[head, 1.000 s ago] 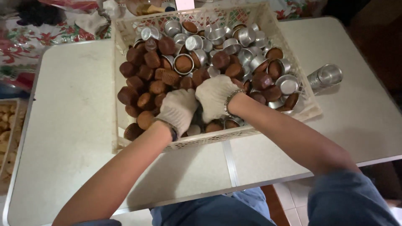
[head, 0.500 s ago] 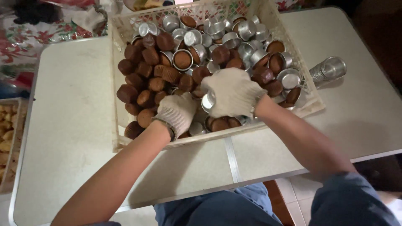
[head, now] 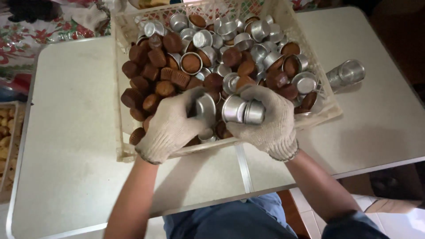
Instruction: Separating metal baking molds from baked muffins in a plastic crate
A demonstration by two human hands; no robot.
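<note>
A cream plastic crate (head: 325, 104) on a pale table holds many brown cupcakes (head: 152, 57) on its left side and shiny metal baking cups (head: 228, 28), some still filled, on its right. Both my hands wear knitted white gloves and are raised over the crate's near edge. My left hand (head: 172, 126) grips one metal cup (head: 206, 108). My right hand (head: 270, 121) holds a short stack of empty metal cups (head: 242, 110) lying sideways, its open end facing the left hand's cup.
A stack of nested metal cups (head: 347, 73) lies on the table (head: 71, 146) right of the crate. A flowered cloth (head: 26, 40) lies at the far left, with a tray of pale pastries (head: 5, 132) at the left edge.
Both hands have lifted out of the crate toward me. The right hand now shows a stack of cups and the left hand has come up with a single cup.
</note>
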